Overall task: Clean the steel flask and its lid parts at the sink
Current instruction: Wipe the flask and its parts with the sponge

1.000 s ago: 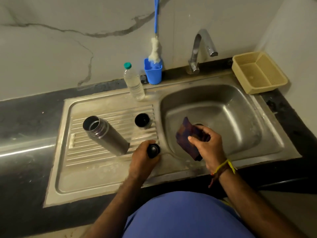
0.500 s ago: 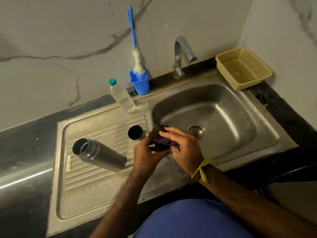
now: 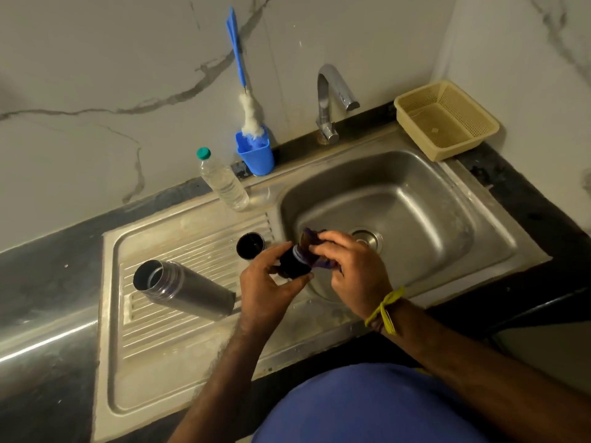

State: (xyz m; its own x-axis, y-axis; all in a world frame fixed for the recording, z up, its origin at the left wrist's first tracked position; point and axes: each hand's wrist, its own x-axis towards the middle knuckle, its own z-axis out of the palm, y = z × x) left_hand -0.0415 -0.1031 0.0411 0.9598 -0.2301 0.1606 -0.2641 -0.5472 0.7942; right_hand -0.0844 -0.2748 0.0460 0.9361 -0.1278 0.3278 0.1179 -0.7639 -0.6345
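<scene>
Head view, centre of frame: left hand (image 3: 271,282) has lifted the small black round lid stopper (image 3: 292,262) off the drainboard, grip curled round it above the sink's edge, right hand (image 3: 348,266) now pinching the dark purple cloth (image 3: 311,247) against it; wiping begun, steel flask (image 3: 184,287) lying untouched lower left.

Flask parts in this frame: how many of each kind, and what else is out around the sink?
Steel flask body, lying on the drainboard: 1
Dark lid parts: 2, a cup on the drainboard and a stopper in the left hand
Purple cloth, in the right hand: 1
Plastic bottle: 1
Bottle brush: 1
Blue holder: 1
Beige basket: 1
Total: 8
</scene>
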